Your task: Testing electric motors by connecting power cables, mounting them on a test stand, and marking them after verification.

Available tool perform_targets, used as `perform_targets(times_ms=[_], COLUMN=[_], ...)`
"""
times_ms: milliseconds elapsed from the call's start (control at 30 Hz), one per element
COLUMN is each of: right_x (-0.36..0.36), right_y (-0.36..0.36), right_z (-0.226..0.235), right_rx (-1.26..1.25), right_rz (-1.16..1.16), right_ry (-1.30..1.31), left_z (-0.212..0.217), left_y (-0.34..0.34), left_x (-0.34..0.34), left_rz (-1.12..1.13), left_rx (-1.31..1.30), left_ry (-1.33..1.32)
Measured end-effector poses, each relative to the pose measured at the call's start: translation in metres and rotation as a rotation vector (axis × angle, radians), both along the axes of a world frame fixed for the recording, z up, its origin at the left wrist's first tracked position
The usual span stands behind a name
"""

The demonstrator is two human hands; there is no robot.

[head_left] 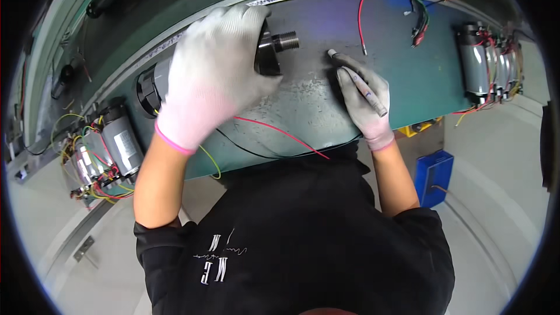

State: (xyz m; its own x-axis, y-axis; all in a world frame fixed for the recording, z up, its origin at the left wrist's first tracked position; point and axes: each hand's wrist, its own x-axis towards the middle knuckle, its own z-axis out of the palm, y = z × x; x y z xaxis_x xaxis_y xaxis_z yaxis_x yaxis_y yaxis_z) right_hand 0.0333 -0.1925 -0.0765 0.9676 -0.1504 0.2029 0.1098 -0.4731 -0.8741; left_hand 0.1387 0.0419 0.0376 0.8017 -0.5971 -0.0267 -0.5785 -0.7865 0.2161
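My left hand, in a white knit glove, is wrapped over a motor lying on its side on the bench. Its black front end and threaded metal shaft stick out to the right of the fingers, and its dark rear end shows left of the wrist; the glove hides the middle. Red, black and yellow-green wires trail from under that hand toward me. Farther right, my gloved right hand is closed around a slim pale marker pen. A small light-coloured tip pokes out past its darkened fingertips, apart from the shaft.
The grey-green bench top is scuffed. Several wired silver motors stand at the left end, and more motors at the right. A loose red lead and a wire bundle lie at the back. A blue bin sits below right.
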Motion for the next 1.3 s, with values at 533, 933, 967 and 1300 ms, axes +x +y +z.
perform_targets(times_ms=[533,933,967,1300], right_x=[0.001,0.0,-0.001,-0.008], right_y=[-0.006,0.008,0.008,0.0], right_z=[-0.024,-0.03,-0.031,-0.022], right_rx=[-0.123,-0.195,-0.188,-0.167], right_rz=[0.041,0.078,0.072,0.061], right_ry=[-0.127,-0.169,-0.165,-0.161], left_z=[0.005,-0.013,-0.019,0.028], left_y=[-0.005,0.022,0.026,0.014], left_x=[0.003,0.0,-0.001,0.007], left_rz=[-0.124,-0.146,-0.158,0.017], left_rx=[-0.065,-0.149,-0.232,0.061], left_ry=[-0.128,-0.202,-0.256,0.003])
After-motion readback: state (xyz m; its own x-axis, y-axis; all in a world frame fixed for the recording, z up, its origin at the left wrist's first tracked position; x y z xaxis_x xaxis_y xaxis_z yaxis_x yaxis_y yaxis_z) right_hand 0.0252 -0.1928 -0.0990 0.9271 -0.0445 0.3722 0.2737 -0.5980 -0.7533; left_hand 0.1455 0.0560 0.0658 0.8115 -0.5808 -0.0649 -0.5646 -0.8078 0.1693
